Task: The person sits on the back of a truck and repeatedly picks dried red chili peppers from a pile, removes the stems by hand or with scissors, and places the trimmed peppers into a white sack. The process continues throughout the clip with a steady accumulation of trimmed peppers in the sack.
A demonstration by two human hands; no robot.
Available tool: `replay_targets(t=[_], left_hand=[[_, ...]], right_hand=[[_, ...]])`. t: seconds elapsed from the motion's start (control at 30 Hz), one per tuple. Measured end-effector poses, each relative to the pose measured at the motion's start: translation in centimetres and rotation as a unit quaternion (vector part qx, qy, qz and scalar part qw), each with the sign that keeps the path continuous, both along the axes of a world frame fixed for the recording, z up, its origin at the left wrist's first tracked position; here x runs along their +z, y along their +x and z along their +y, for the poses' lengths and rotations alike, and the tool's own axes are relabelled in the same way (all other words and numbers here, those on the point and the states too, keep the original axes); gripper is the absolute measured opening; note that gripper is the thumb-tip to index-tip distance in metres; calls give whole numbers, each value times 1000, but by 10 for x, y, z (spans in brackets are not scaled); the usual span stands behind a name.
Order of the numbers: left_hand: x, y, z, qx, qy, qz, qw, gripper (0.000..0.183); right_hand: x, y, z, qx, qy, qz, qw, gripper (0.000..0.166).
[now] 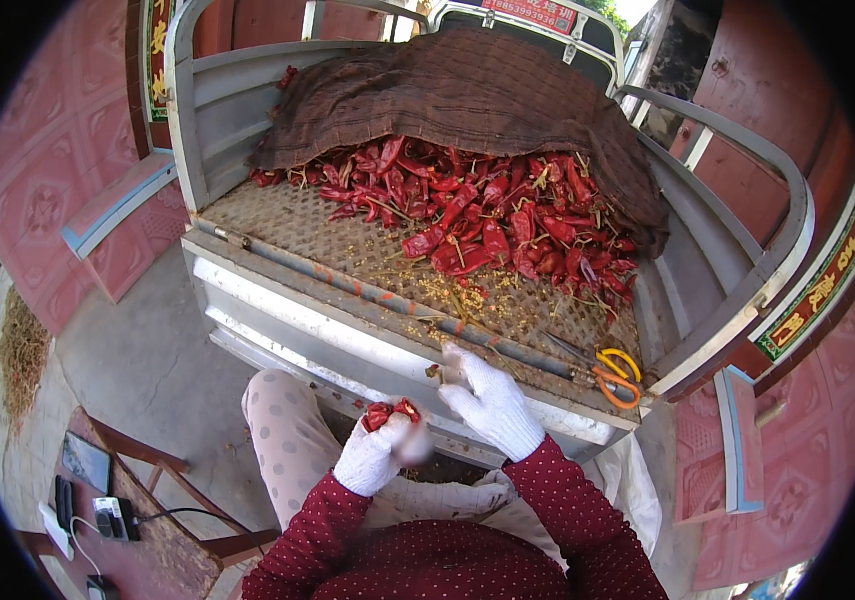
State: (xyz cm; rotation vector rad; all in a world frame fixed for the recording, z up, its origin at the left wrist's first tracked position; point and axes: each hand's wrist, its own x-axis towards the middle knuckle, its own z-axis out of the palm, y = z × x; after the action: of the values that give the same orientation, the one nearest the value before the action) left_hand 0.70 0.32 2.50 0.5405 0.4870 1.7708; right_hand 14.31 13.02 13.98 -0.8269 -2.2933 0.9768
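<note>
Both hands wear white knit gloves. My left hand (377, 454) is closed on a red dried chili pepper (390, 413), over my lap; a blur hides part of its fingers. To its right, my right hand (490, 403) holds a small stem piece (433, 371) between thumb and fingers, just before the lowered tailgate. Beyond, a heap of red dried chilies (457, 217) lies on the truck bed, partly under a dark brown cloth (442, 90). Yellow seeds (483, 294) and stem bits lie scattered nearer. Scissors with orange and yellow handles (617, 380) rest at the bed's right edge.
Metal side walls (705, 217) flank the bed, and the tailgate (367, 341) crosses before my knees. An open white sack (442, 499) lies at my lap. At lower left stands a wooden bench (149, 551) bearing a phone (86, 461), small devices and cables.
</note>
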Motion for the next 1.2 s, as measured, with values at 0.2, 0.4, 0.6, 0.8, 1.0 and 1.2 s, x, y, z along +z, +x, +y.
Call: replay_targets(t=[0.2, 0.4, 0.6, 0.8, 1.0, 1.2], left_hand=[[-3, -6, -3, -48, -11, 30, 998, 43], [20, 11, -1, 27, -23, 275, 961, 40], [17, 31, 0, -22, -77, -54, 995, 60], [23, 47, 9, 84, -47, 465, 880, 101], [42, 77, 12, -111, 62, 383, 915, 121], [30, 59, 16, -152, -39, 198, 968, 99]], right_hand=[[11, 3, -14, 9, -21, 2, 1000, 37], [9, 3, -65, 18, 152, -137, 979, 94], [-14, 10, -62, 32, 185, 12, 982, 57], [-31, 39, -48, 24, 175, 75, 981, 27], [6, 126, -35, -163, 200, 75, 963, 26], [4, 315, 4, -423, 212, -306, 826, 36]])
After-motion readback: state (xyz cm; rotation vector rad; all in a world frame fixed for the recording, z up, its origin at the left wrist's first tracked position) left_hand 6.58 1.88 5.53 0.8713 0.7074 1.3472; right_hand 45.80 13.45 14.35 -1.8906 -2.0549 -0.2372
